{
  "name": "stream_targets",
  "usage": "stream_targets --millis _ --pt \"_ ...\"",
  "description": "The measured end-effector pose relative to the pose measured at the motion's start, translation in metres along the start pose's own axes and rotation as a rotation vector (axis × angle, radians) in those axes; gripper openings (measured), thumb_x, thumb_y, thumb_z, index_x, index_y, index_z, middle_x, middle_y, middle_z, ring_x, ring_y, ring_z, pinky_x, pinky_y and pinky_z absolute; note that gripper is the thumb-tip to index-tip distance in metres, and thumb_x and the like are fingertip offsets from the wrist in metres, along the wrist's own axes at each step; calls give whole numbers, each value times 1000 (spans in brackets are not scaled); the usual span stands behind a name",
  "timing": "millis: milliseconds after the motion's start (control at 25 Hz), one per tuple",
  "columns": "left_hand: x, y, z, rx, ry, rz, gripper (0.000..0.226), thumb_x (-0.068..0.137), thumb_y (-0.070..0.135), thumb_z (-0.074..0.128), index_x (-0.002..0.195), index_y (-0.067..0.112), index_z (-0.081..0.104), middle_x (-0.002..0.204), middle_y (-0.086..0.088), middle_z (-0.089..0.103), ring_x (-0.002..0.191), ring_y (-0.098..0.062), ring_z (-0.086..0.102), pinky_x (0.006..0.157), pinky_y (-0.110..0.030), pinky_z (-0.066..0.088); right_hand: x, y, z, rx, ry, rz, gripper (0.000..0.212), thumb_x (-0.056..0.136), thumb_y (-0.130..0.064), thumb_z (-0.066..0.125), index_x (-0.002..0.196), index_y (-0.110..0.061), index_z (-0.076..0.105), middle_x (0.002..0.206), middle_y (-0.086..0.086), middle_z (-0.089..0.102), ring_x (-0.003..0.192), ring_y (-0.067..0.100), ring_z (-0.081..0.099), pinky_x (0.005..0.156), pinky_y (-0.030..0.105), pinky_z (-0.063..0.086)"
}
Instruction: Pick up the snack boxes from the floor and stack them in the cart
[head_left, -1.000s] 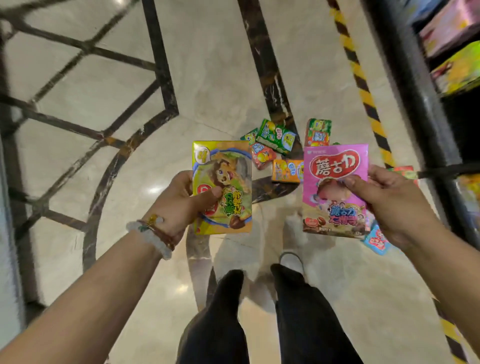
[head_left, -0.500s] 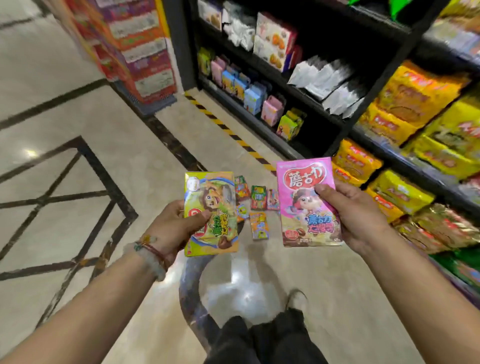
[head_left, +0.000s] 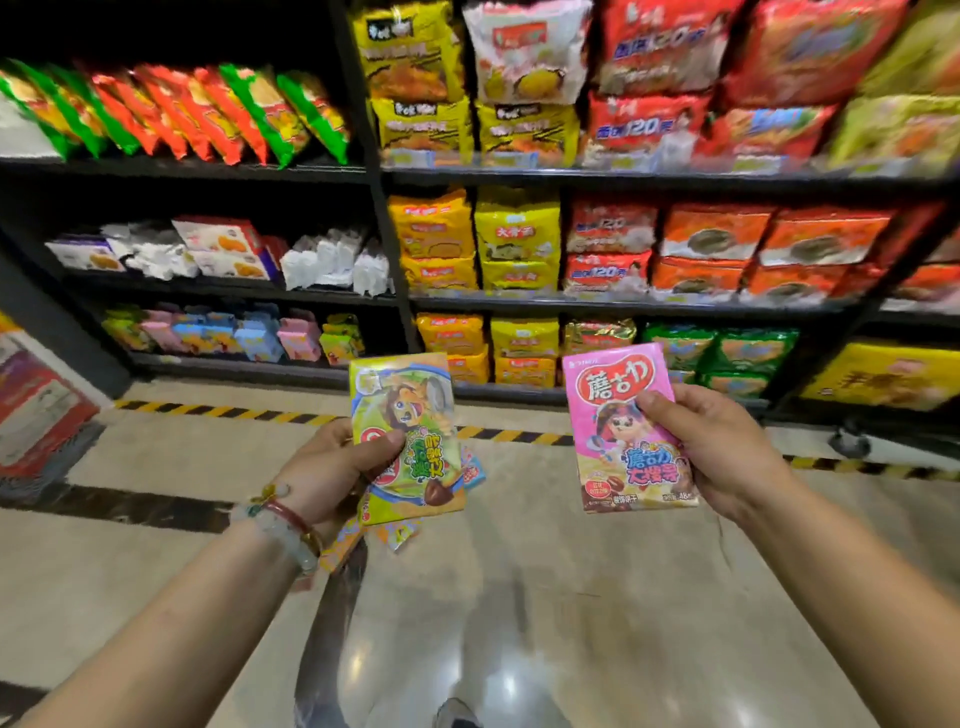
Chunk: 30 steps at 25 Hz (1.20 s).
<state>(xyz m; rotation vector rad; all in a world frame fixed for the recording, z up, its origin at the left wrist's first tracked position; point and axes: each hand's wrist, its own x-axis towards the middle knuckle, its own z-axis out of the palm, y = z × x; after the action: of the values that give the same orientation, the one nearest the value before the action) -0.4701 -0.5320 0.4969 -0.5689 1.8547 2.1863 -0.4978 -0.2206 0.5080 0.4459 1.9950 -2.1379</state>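
Two boxes gripped upright: green-yellow box (head_left: 408, 439) left, pink box (head_left: 626, 426) right.

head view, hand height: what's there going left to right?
left hand gripping the yellow-green snack box → pink snack box → right hand gripping it. Small boxes on the floor behind the yellow-green one overlap it, so left out.

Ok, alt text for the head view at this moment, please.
A person's left hand holds a yellow-green snack box and the right hand a pink snack box, both upright before stocked store shelves. No cart shows.
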Motion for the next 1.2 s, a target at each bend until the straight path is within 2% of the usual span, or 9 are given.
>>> stream_targets --millis 160,240,360,520,640,760,880,1080,1200 --pt "-25 -20 114 87 -218 -28 42 66 19 71 103 2 64 93 -19 72 74 -28 71 70 -46 57 -68 1 -118 42 187 -17 23 85 -21 63 101 -4 64 89 16 73 71 26 71 65 40 59" --pt "-43 -38 172 92 -319 -56 49 64 14 80 107 1 62 98 -21 70 82 -33 70 75 -51 57 -108 -1 -178 82 275 -31 20 86 -19 62 100 -5 64 86 14 73 67 24 71 62 38 60" --pt "-68 -66 256 97 -476 -97 48 64 15 76 108 2 62 101 -20 70 84 -31 70 72 -46 58 -168 -1 -255 117 391 -67 17 88 -18 59 96 -4 64 77 11 73 61 20 70 55 33 58" --pt "-102 -100 355 154 -648 -168 46 65 14 79 107 4 63 102 -18 70 86 -30 70 74 -45 58 -238 12 -337 199 577 -78 11 90 -15 57 88 -6 62 65 8 71 51 18 67 42 29 53" --pt "-120 -115 416 214 -742 -214 52 64 17 79 111 2 62 106 -20 69 98 -37 66 81 -51 55 -273 24 -386 249 699 -69 11 90 -17 58 88 -6 62 67 9 71 52 19 68 47 31 56" --pt "-128 -121 470 271 -801 -207 50 61 22 69 107 3 63 106 -21 69 99 -37 65 83 -53 53 -293 34 -428 263 802 -55 18 88 -20 60 98 -5 64 75 12 73 57 20 69 51 31 57" --pt "-124 -125 523 282 -874 -211 46 64 19 75 106 4 63 107 -21 68 102 -39 63 92 -55 48 -302 37 -469 301 899 -73 23 89 -17 59 106 -2 64 83 16 72 58 20 68 54 33 58" --pt "-103 -128 615 319 -955 -234 61 60 22 71 116 0 59 108 -22 68 103 -39 63 95 -56 45 -290 24 -531 373 983 -46 12 91 -16 56 92 -6 63 71 10 72 55 19 68 49 29 57" --pt "-93 -126 668 359 -1007 -247 65 59 23 72 118 -1 57 107 -22 68 102 -40 63 93 -57 46 -281 19 -561 439 1041 -6 11 90 -17 57 90 -8 63 71 11 73 55 21 69 49 31 57"
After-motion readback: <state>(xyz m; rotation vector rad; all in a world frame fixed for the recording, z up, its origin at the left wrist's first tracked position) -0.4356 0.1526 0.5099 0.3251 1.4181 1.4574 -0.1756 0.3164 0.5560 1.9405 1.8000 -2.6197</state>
